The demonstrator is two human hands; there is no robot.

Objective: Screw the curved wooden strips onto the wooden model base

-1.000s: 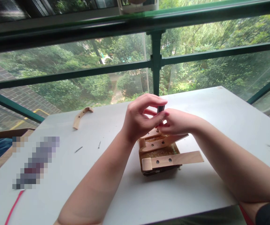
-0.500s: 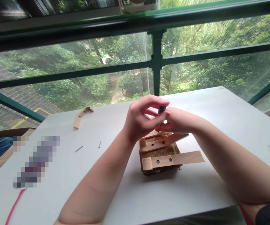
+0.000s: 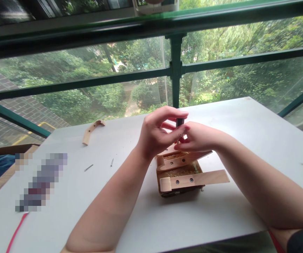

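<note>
My left hand (image 3: pixel 158 131) is closed round the dark handle of a screwdriver (image 3: pixel 179 122), which stands nearly upright with its thin shaft pointing down. Against it, my right hand (image 3: pixel 200 136) has its fingers curled in a pinch beside the shaft; what they grip is hidden. Below both hands lies a brown wooden block (image 3: pixel 179 173). Across its top run pale wooden pieces: a front strip (image 3: pixel 210 176) and a middle strip (image 3: pixel 177 162), each with two dark screws. A further strip (image 3: pixel 166 151) at the back is partly covered by my hands.
A curved wooden piece (image 3: pixel 89 133) with two dark spots lies at the table's far left. Two thin metal bits, a near one (image 3: pixel 89 168) and another (image 3: pixel 111 162), rest left of my arm. A red cord (image 3: pixel 17 230) and a cardboard box (image 3: pixel 9 175) are further left.
The screwdriver handle has shifted slightly left and stands straighter, and my left fingers have moved a little with it. More of the back strip shows. The block stays in place.
</note>
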